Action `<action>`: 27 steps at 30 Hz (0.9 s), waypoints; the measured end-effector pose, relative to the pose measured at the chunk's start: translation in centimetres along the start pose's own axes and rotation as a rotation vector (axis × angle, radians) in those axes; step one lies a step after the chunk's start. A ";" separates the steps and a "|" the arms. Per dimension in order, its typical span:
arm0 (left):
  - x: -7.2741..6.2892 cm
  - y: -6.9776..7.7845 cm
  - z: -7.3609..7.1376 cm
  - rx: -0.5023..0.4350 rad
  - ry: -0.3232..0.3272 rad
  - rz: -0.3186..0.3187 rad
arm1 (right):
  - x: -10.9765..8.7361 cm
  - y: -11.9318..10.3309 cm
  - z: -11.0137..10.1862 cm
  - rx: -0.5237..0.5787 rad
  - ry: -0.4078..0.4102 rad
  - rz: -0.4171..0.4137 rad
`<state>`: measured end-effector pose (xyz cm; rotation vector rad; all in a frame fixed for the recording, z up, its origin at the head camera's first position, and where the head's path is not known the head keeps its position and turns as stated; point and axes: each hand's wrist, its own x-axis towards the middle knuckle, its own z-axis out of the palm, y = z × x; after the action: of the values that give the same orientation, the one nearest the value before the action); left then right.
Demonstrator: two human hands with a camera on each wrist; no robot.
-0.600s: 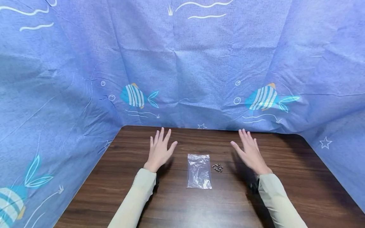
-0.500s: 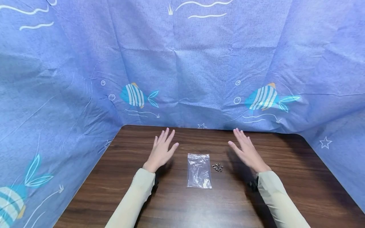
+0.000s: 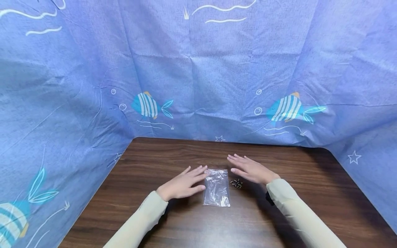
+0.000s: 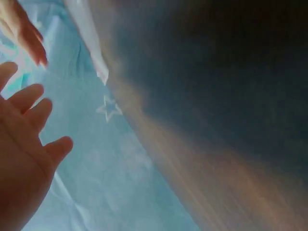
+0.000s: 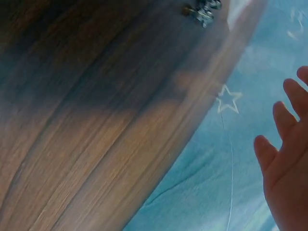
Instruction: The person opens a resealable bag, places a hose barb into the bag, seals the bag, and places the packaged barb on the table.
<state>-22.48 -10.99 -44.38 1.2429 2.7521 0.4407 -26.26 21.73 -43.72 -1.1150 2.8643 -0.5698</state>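
Observation:
A clear plastic zip bag lies flat on the dark wood table, its zip end away from me. Just right of it sits a small heap of shiny metal pieces, too small to name; part of the heap shows at the top of the right wrist view. My left hand hovers palm down with spread fingers, fingertips overlapping the bag's left edge in the head view. Beyond the heap, my right hand reaches in from the right, fingers extended. Both hands hold nothing.
The wooden table has its far edge against a blue curtain printed with fish and stars. The curtain also hangs along the left and right sides. Pale sleeves cover both forearms.
Both hands have swung inward from the table's sides, the left toward the bag and the right toward the metal pieces. The bag and the heap stay in place.

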 end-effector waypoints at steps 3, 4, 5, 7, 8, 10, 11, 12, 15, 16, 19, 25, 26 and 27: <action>-0.2 0.6 0.5 0.011 -0.092 0.018 | 0.5 -0.3 0.6 -0.035 -0.052 -0.026; -0.2 0.8 0.7 0.006 -0.120 0.017 | 0.7 -0.5 0.8 -0.043 -0.070 -0.034; -0.3 0.9 0.8 0.004 -0.147 0.011 | 0.8 -0.6 1.0 -0.049 -0.088 -0.036; -0.3 1.2 1.1 0.001 -0.194 -0.009 | 1.1 -0.8 1.3 -0.055 -0.123 -0.035; -0.3 1.4 1.2 0.004 -0.211 -0.015 | 1.2 -0.9 1.5 -0.050 -0.138 -0.030; -0.4 1.7 1.4 0.013 -0.234 -0.019 | 1.5 -1.2 1.7 -0.050 -0.158 -0.027; -0.4 1.8 1.5 0.023 -0.240 -0.015 | 1.6 -1.3 1.8 -0.046 -0.166 -0.026; -0.4 1.9 1.6 0.031 -0.244 -0.013 | 1.7 -1.4 1.9 -0.048 -0.173 -0.030; -0.4 2.1 1.8 0.052 -0.250 -0.007 | 2.0 -1.5 2.4 -0.063 -0.188 -0.050; -0.4 2.2 1.8 0.058 -0.251 -0.008 | 2.0 -1.5 2.5 -0.070 -0.196 -0.054; -0.4 2.2 2.0 0.065 -0.255 -0.014 | 2.2 -1.6 3.0 -0.080 -0.214 -0.056; -0.4 2.0 2.2 0.069 -0.256 -0.024 | 2.2 -1.6 3.6 -0.084 -0.235 -0.014; -0.3 2.0 2.1 0.069 -0.253 -0.025 | 2.2 -1.6 3.6 -0.084 -0.236 -0.009; -0.3 1.9 2.1 0.068 -0.250 -0.026 | 2.1 -1.6 3.6 -0.086 -0.235 -0.006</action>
<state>-20.44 -9.54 -45.84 1.1849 2.5869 0.1757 -26.30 18.04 -46.34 -1.1185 2.7059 -0.2957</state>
